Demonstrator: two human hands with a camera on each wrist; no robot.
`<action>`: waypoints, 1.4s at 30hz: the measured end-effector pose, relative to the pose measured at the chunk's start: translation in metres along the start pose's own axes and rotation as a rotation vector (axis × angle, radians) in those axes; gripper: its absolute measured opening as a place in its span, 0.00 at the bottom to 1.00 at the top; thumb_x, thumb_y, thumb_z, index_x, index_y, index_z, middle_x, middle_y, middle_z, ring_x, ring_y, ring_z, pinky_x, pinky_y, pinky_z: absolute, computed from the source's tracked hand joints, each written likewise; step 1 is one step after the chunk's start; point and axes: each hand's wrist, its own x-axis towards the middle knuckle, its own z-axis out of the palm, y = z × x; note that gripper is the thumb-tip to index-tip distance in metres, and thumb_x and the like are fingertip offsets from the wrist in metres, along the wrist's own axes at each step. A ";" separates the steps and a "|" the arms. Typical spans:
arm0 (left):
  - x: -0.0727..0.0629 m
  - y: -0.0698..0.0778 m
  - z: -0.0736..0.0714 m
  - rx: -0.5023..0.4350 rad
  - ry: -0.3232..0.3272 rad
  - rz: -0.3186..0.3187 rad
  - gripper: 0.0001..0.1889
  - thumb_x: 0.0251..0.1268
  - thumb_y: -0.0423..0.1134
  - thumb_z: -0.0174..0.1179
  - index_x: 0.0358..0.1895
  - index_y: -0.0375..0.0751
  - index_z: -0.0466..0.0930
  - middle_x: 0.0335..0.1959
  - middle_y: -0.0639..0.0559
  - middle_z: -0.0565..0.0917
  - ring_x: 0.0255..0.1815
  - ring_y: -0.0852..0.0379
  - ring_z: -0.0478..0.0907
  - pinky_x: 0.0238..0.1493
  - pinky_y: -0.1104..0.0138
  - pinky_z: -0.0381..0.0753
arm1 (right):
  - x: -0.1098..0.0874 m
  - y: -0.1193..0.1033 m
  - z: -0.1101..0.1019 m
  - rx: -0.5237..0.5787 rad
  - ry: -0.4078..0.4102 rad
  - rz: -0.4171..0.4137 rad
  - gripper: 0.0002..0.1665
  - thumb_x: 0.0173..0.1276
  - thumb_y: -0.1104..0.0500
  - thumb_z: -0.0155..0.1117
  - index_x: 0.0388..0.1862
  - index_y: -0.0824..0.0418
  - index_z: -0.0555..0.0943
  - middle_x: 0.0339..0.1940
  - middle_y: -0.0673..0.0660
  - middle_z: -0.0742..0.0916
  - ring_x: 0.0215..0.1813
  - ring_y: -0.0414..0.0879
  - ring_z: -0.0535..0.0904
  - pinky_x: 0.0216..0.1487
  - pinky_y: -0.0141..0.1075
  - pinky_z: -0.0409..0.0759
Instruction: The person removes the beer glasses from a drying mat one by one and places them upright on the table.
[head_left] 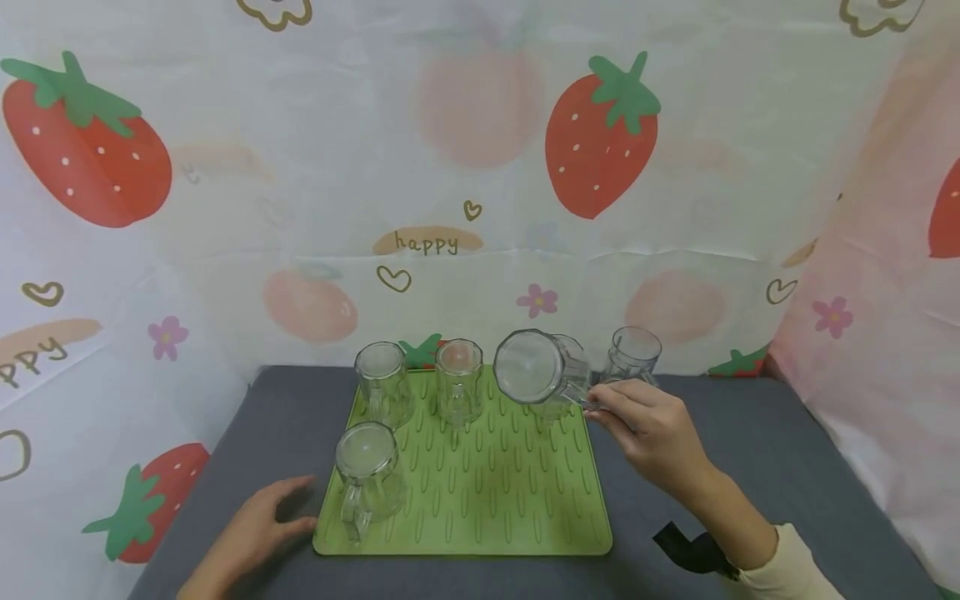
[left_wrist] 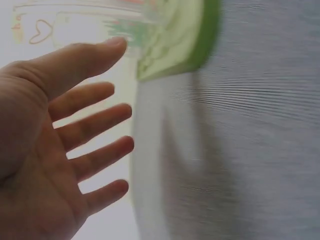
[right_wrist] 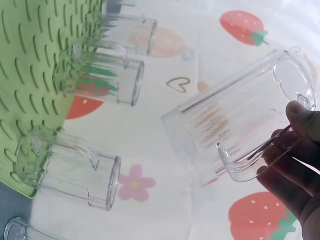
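Note:
My right hand (head_left: 648,429) grips the handle of a clear glass mug (head_left: 531,367), holding it tilted on its side over the back right of the green mat (head_left: 495,500). In the right wrist view, thumb and fingers close on the handle of this mug (right_wrist: 240,120). My left hand (head_left: 255,525) hovers by the mat's front left corner, fingers spread and nothing held; its palm (left_wrist: 35,165) shows in the left wrist view. Closest to it is a glass mug (head_left: 371,475) standing at the mat's left front.
Two glass mugs, one at back left (head_left: 386,387) and one at back middle (head_left: 459,383), stand on the mat. Another is partly hidden behind the held mug. Off the mat at back right stands another glass (head_left: 633,350). A strawberry-patterned cloth (head_left: 480,192) hangs behind the grey table (head_left: 720,450).

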 end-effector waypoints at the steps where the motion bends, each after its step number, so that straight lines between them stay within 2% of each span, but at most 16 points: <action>1: 0.000 0.002 -0.003 0.015 0.027 0.001 0.33 0.57 0.45 0.69 0.63 0.30 0.73 0.61 0.29 0.76 0.63 0.28 0.69 0.59 0.39 0.71 | 0.000 0.000 0.000 -0.002 0.004 -0.012 0.26 0.73 0.47 0.52 0.34 0.67 0.87 0.29 0.57 0.88 0.28 0.46 0.82 0.26 0.26 0.77; 4: 0.002 0.012 -0.015 0.037 0.091 0.007 0.30 0.62 0.45 0.65 0.64 0.31 0.73 0.62 0.29 0.75 0.64 0.27 0.69 0.58 0.37 0.70 | 0.001 0.001 0.001 -0.011 0.011 -0.041 0.26 0.74 0.48 0.53 0.33 0.68 0.87 0.28 0.57 0.88 0.28 0.47 0.83 0.27 0.28 0.78; 13: 0.011 0.053 -0.045 0.000 0.333 0.129 0.23 0.67 0.42 0.62 0.61 0.35 0.75 0.61 0.33 0.76 0.63 0.33 0.70 0.57 0.37 0.69 | 0.006 -0.003 0.000 -0.051 -0.002 -0.084 0.25 0.75 0.50 0.53 0.33 0.66 0.88 0.29 0.56 0.89 0.31 0.47 0.84 0.29 0.33 0.81; 18: 0.026 0.084 -0.058 -0.095 0.378 0.178 0.22 0.69 0.42 0.60 0.63 0.37 0.74 0.61 0.36 0.75 0.63 0.37 0.70 0.59 0.39 0.69 | 0.008 -0.004 -0.002 -0.069 -0.003 -0.107 0.24 0.76 0.50 0.53 0.33 0.66 0.87 0.28 0.56 0.89 0.32 0.47 0.84 0.29 0.36 0.82; 23: 0.042 0.114 -0.068 -0.221 0.343 0.196 0.23 0.71 0.46 0.58 0.64 0.40 0.73 0.62 0.38 0.75 0.62 0.40 0.72 0.63 0.44 0.70 | 0.009 -0.007 -0.002 -0.059 0.016 -0.139 0.23 0.75 0.52 0.54 0.31 0.66 0.87 0.27 0.56 0.89 0.31 0.49 0.84 0.28 0.37 0.83; 27: 0.053 0.133 -0.073 -0.332 0.285 0.240 0.23 0.72 0.46 0.57 0.65 0.39 0.73 0.62 0.38 0.76 0.62 0.40 0.73 0.64 0.44 0.71 | 0.010 -0.009 -0.002 -0.064 0.017 -0.160 0.23 0.76 0.52 0.54 0.31 0.67 0.87 0.27 0.56 0.89 0.31 0.49 0.85 0.29 0.37 0.83; 33: 0.068 0.161 -0.072 -0.474 0.179 0.304 0.22 0.73 0.43 0.55 0.64 0.37 0.73 0.63 0.38 0.76 0.62 0.43 0.74 0.63 0.50 0.73 | 0.014 -0.010 -0.002 -0.086 0.034 -0.203 0.22 0.76 0.54 0.54 0.29 0.65 0.87 0.26 0.55 0.88 0.31 0.49 0.85 0.30 0.36 0.84; 37: 0.074 0.179 -0.069 -0.556 0.108 0.311 0.22 0.73 0.44 0.55 0.65 0.38 0.72 0.64 0.39 0.76 0.64 0.44 0.73 0.63 0.50 0.73 | 0.016 -0.011 -0.001 -0.083 0.054 -0.233 0.21 0.76 0.55 0.54 0.28 0.65 0.87 0.26 0.55 0.88 0.31 0.48 0.84 0.30 0.36 0.84; 42: 0.080 0.200 -0.064 -0.697 -0.008 0.286 0.23 0.74 0.47 0.54 0.65 0.39 0.71 0.63 0.38 0.76 0.62 0.46 0.76 0.62 0.53 0.77 | 0.017 -0.012 0.000 -0.078 0.062 -0.256 0.19 0.76 0.57 0.55 0.28 0.63 0.86 0.27 0.54 0.88 0.32 0.49 0.84 0.31 0.37 0.84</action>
